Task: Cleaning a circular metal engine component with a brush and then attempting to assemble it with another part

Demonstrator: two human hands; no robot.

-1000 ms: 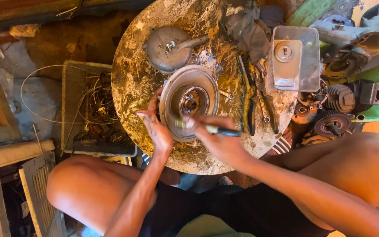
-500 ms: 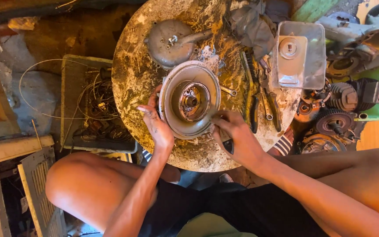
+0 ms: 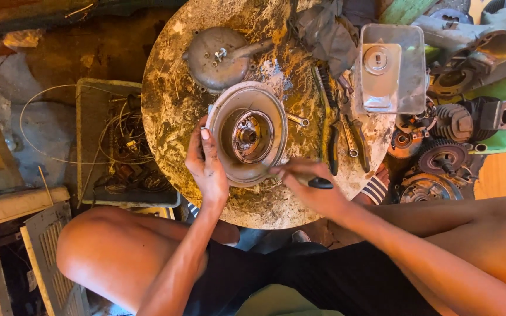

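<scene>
A round metal engine part, dish-shaped with a hub in its middle, rests tilted on a stained round tabletop. My left hand grips its left rim with the thumb on the edge. My right hand is closed around a dark-handled tool whose tip meets the lower right rim of the part. A domed grey metal cover lies just beyond it.
Pliers and wrenches lie to the right of the part. A clear plastic box sits at the table's right. Finned engine pieces and gears pile up further right. A crate of wires stands at the left.
My right hand took the tool off the part's middle, dropped to its lower rim and now presses the tool there. The left hand stayed on the rim, and the view shifted a little.
</scene>
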